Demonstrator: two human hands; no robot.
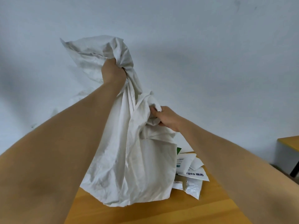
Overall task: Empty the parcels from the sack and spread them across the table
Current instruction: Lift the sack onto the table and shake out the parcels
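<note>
Both hands' fingers [115, 62] bunching sack [134, 159], parcels [189, 168] beside

Sack [137, 167] hangs upright over the table [178, 212], lower end touching the tabletop near the middle. Left hand [113, 73] clenches sack cloth up high, left of centre; right hand [166, 118] clenches a fold lower down and to the right. Parcels [191, 172] lie in a loose overlapping pile on the table, just right of and partly behind the sack bottom. Second table [289, 141] sits at far right, apart. Wall [210, 46] behind everything.
</note>
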